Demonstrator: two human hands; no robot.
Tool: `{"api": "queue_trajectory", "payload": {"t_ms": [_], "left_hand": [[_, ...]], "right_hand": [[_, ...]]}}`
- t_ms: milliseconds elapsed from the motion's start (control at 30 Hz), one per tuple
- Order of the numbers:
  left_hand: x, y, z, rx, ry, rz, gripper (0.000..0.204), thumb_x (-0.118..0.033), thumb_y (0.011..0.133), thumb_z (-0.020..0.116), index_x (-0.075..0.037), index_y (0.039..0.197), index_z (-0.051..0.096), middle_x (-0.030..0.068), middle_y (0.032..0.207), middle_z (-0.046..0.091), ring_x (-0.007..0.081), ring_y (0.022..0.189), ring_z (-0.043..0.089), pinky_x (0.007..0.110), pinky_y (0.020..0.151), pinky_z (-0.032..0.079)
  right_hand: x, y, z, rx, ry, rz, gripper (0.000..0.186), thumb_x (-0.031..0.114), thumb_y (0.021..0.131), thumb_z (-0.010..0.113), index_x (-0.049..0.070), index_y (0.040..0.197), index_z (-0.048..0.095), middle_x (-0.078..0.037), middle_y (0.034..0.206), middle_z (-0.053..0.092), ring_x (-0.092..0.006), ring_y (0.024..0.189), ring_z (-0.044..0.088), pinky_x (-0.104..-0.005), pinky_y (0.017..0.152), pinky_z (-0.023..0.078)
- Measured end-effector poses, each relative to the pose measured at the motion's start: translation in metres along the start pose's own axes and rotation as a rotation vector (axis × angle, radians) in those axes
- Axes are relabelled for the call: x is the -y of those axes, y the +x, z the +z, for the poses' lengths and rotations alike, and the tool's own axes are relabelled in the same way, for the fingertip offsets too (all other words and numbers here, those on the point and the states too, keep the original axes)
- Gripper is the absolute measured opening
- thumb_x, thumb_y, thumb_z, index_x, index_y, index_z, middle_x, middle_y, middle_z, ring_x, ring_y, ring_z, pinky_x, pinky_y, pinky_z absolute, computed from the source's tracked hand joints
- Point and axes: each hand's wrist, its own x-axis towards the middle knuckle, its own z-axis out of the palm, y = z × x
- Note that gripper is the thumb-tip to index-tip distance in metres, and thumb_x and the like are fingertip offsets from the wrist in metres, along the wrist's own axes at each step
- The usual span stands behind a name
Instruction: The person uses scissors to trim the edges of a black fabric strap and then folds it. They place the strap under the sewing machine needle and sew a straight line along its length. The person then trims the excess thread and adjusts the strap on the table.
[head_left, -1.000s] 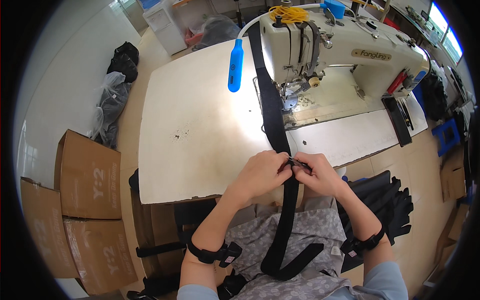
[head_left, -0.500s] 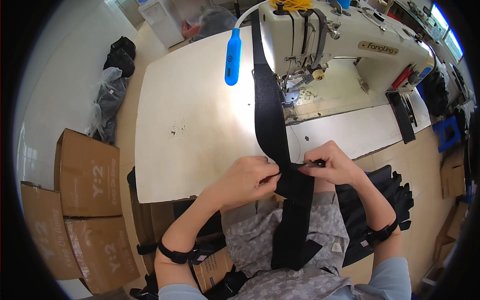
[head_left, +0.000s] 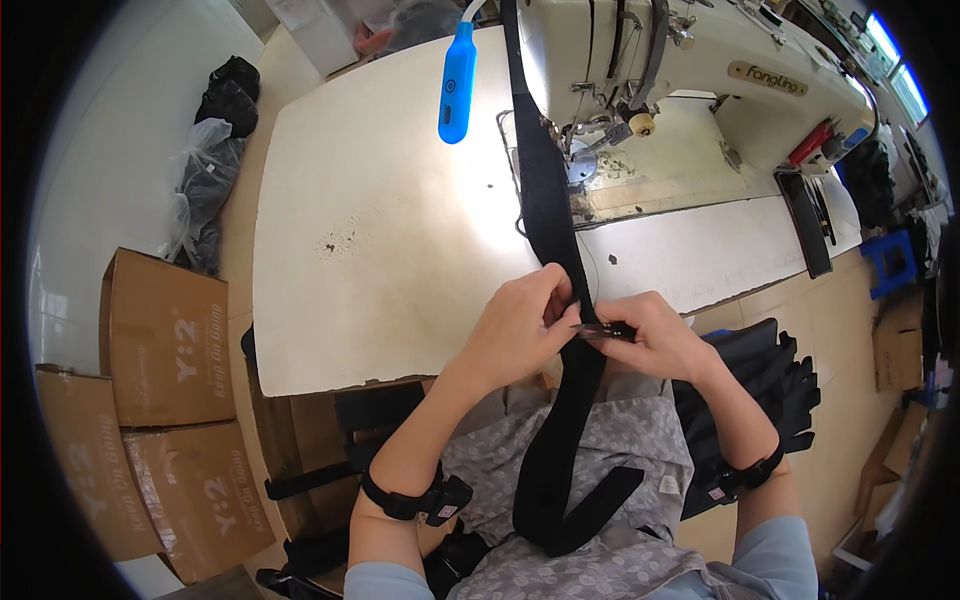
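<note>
A long black strap [head_left: 548, 190] runs beside the sewing machine's [head_left: 680, 60] needle area and drapes over my lap, its loose end folded back. At the table's front edge my left hand [head_left: 520, 330] grips this strap, thumb and forefinger pinched on it. My right hand [head_left: 655, 335] is closed on small dark thread snips [head_left: 605, 331], whose blades lie at the strap beside my left thumb. A loose thread hangs near the strap. My hands partly hide the strap where they meet.
Blue-cased lamp [head_left: 456, 80] over the white table [head_left: 350, 170]; dark tray [head_left: 800, 220] at right; cardboard boxes [head_left: 165, 340] and dark bags [head_left: 210, 190] on the left; black pieces [head_left: 755, 400] piled below the table; blue stool [head_left: 888, 263] at far right.
My left hand dropped down-left, then rose higher along the strap. The strap, spread wider half a second ago, is narrower again. The snips' blades show more plainly now. The view has shifted slightly.
</note>
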Motion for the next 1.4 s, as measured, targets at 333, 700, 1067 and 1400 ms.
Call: {"api": "queue_trajectory", "payload": {"t_ms": [333, 700, 1067, 1400], "left_hand": [[0.002, 0.008, 0.008, -0.025, 0.138, 0.076, 0.016, -0.013, 0.086, 0.057, 0.0, 0.083, 0.049, 0.0184, 0.072, 0.056, 0.0389, 0.069, 0.057, 0.045, 0.061, 0.043], [0.004, 0.011, 0.004, -0.018, 0.072, 0.102, 0.013, -0.008, 0.091, 0.058, 0.004, 0.086, 0.056, 0.0145, 0.062, 0.048, 0.0191, 0.051, 0.043, 0.032, 0.05, 0.036], [0.003, 0.013, 0.012, -0.054, 0.157, 0.103, 0.016, -0.009, 0.089, 0.058, 0.004, 0.083, 0.053, 0.0177, 0.062, 0.049, 0.0274, 0.052, 0.047, 0.036, 0.051, 0.037], [-0.004, 0.015, 0.017, -0.071, 0.243, 0.069, 0.016, -0.014, 0.087, 0.058, 0.0, 0.08, 0.054, 0.017, 0.063, 0.053, 0.0349, 0.062, 0.055, 0.044, 0.058, 0.042]], "right_hand": [[0.035, -0.014, -0.002, -0.476, -0.785, -0.117, 0.019, 0.025, 0.084, 0.07, 0.01, 0.094, 0.064, -0.003, 0.065, 0.047, -0.0204, 0.051, 0.051, -0.0321, 0.05, 0.038], [0.024, -0.01, -0.01, -0.467, -0.971, -0.161, 0.017, 0.022, 0.081, 0.071, 0.011, 0.094, 0.065, -0.001, 0.067, 0.047, -0.0155, 0.055, 0.051, -0.0304, 0.052, 0.036], [0.027, -0.012, -0.012, -0.366, -1.028, -0.128, 0.033, 0.007, 0.068, 0.064, 0.011, 0.101, 0.063, -0.003, 0.069, 0.049, -0.0174, 0.056, 0.051, -0.0311, 0.054, 0.037], [0.023, -0.012, -0.009, -0.406, -1.021, -0.117, 0.032, 0.007, 0.068, 0.063, 0.009, 0.1, 0.062, -0.003, 0.069, 0.049, -0.0176, 0.056, 0.052, -0.0313, 0.054, 0.037]]}}
